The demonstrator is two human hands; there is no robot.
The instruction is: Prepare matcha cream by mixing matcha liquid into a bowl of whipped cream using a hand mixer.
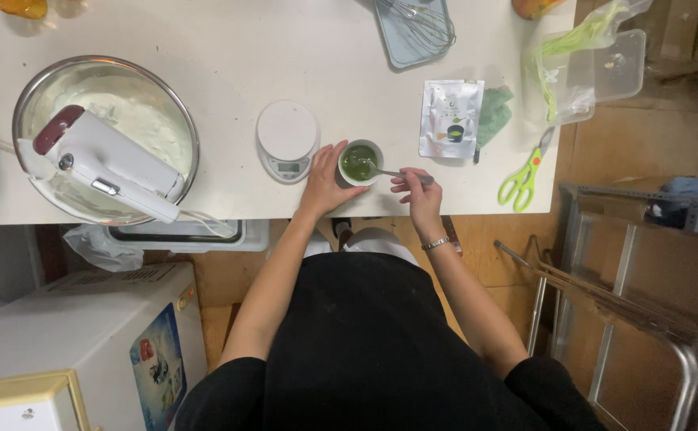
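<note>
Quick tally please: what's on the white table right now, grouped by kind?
Bowls and cups: 2, steel bowl, green-filled cup
Utensils: 3, spoon, whisk, scissors
Appliances: 2, hand mixer, scale
Pouches: 1, pouch
Total: 8

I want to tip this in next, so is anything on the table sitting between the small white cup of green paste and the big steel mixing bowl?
Yes: the round white kitchen scale stands between the small white cup and the steel mixing bowl.
</note>
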